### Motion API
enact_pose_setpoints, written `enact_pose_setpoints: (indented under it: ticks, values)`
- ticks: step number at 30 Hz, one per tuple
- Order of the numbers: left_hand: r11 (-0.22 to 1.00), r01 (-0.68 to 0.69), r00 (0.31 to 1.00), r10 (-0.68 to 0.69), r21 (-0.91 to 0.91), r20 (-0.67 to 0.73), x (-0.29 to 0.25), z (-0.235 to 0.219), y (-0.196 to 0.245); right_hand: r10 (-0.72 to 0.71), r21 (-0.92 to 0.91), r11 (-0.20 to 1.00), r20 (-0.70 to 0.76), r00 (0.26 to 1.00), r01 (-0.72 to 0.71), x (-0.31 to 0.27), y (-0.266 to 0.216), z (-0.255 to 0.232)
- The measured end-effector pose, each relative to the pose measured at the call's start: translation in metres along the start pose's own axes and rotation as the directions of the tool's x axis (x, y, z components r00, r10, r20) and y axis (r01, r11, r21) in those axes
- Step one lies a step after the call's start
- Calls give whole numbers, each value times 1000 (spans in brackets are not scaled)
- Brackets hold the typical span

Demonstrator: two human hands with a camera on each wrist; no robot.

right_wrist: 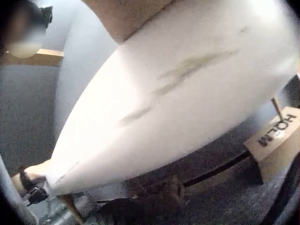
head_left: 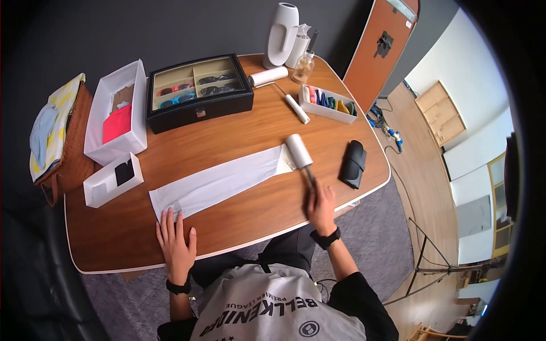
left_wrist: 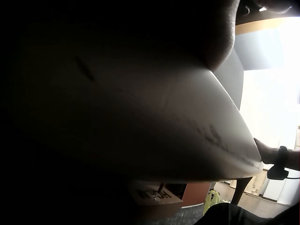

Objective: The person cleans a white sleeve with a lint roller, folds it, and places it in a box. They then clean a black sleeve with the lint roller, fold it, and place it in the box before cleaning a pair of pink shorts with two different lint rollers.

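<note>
A long white fabric piece (head_left: 227, 177) lies diagonally across the wooden table, narrower toward its right end. My left hand (head_left: 176, 247) rests at its lower left end, fingers extended and fingertips on the fabric by a small grey print. With my right hand (head_left: 322, 209) I grip the dark handle of a lint roller (head_left: 298, 151); its white roll is at the fabric's right end. Both wrist views mostly show the table's pale underside (left_wrist: 164, 112) (right_wrist: 140, 117), which hides the fabric and roller.
Behind are a glasses case (head_left: 199, 112), a long white box (head_left: 94, 128) and another roller (head_left: 270, 76). A small white box (head_left: 102, 196) stands left. To the right are a divided box (head_left: 327, 115) and black pouch (head_left: 354, 165). A tall white object (head_left: 281, 37) stands behind.
</note>
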State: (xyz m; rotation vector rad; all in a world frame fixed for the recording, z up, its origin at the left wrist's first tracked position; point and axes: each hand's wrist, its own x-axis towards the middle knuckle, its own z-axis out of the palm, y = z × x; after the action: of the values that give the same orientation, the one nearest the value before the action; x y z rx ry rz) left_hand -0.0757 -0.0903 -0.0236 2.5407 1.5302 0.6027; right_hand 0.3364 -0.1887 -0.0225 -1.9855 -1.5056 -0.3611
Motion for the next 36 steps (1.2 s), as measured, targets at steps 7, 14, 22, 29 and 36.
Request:
enact_pose_setpoints:
  ticks: [7, 14, 22, 29, 36]
  values:
    - [999, 38, 999, -39, -25, -16, 0, 1, -1, 38, 21, 999, -31, 999, -37, -7, 1, 2]
    - [999, 21, 1000, -21, -25, -9, 0, 0, -1, -131, 197, 976, 195, 972, 92, -32, -115, 22]
    - [996, 49, 997, -53, -75, -57, -4, 2, -3, -243, 456, 883, 249, 938, 108, -18, -159, 25]
    - [972, 123, 943, -177, -199, -281, -2, 5, 28, -269, 202, 954, 250, 930, 222, 47, -104, 28]
    - [930, 339, 905, -364, -143, -219, 25, 14, 67, -388, 63, 916, 393, 834, 397, 67, -43, 62]
